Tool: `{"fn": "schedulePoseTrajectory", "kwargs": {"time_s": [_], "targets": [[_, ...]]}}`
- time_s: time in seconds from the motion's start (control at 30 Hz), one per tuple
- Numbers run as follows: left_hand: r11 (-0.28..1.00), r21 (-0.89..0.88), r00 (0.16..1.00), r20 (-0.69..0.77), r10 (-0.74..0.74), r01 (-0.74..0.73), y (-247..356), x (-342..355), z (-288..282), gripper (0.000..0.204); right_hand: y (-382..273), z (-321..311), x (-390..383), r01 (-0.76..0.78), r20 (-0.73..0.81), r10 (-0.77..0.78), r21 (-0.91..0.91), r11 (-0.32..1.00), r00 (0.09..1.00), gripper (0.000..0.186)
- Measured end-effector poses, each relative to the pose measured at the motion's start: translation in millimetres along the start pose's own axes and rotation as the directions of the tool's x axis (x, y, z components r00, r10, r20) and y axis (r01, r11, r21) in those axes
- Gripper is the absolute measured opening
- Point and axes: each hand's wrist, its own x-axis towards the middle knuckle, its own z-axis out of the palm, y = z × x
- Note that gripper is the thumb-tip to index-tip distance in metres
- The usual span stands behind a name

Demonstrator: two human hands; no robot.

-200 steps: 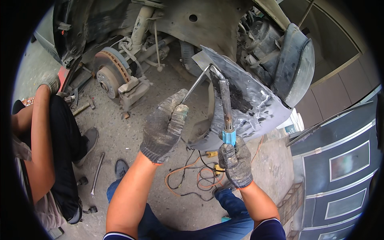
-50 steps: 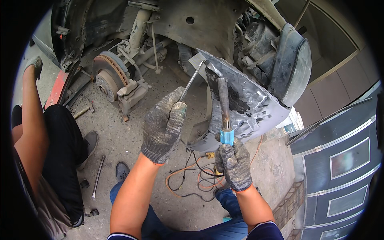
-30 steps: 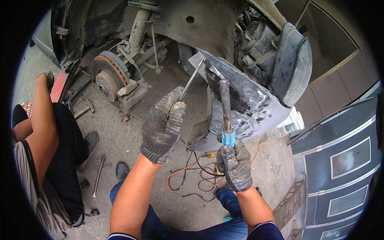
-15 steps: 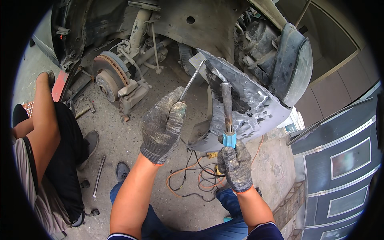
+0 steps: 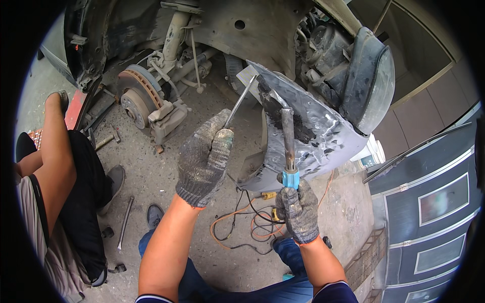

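My left hand (image 5: 202, 156), in a dirty knit glove, is closed around a slim metal rod (image 5: 240, 101). The rod's tip reaches the pale small sheet (image 5: 246, 73) at the upper left corner of a scuffed grey body panel (image 5: 323, 151). My right hand (image 5: 297, 214), also gloved, grips the blue handle of a hot-iron tool (image 5: 289, 146), whose long shaft ends in a bent head lying over a black melted-looking patch (image 5: 302, 132) on the panel. I cannot tell exactly where that head touches.
A brake disc (image 5: 136, 81) and strut hang in the wheel arch. A co-worker (image 5: 58, 151) crouches at left beside loose tools. A long wrench (image 5: 125, 222) and tangled cords (image 5: 227, 230) lie on the floor. A grey door-like panel (image 5: 419, 212) is at right.
The iron and my right hand have shifted slightly down over the last two seconds; the rod stays near the corner. The co-worker's hand rose, then came down a little.
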Motion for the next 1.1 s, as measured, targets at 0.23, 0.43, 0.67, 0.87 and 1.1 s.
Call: {"fn": "schedulePoseTrajectory", "kwargs": {"time_s": [0.23, 0.43, 0.67, 0.87, 1.1], "targets": [[1.0, 0.024, 1.0, -0.005, 0.017, -0.017, -1.6, 0.1, -1.0, 0.038, 6.7, -2.4, -6.0, -0.009, 0.007, 0.008, 0.077, 0.997, 1.0, 0.041], [1.0, 0.006, 1.0, 0.004, -0.004, 0.004, -2.1, 0.5, -0.2, 0.038, 3.9, -7.3, -4.9, 0.03, 0.05, -0.033, 0.048, 0.998, 0.998, 0.043], [0.997, -0.072, 1.0, 0.016, 0.004, -0.003, -3.9, 2.6, 1.5, 0.038, 2.0, -9.4, 16.9, 0.154, 0.074, -0.141, -0.196, 0.969, 0.987, 0.029], [0.994, -0.036, 0.995, 0.003, 0.103, -0.103, -10.9, 5.1, 1.9, 0.036, -14.0, -2.3, 19.9, 0.078, 0.08, -0.069, -0.111, 0.991, 0.994, 0.03], [0.995, -0.065, 0.997, 0.014, 0.078, -0.077, -6.8, 3.1, 0.6, 0.033, -13.5, 0.3, 21.9, 0.061, 0.037, -0.057, -0.11, 0.992, 0.998, 0.031]]}}
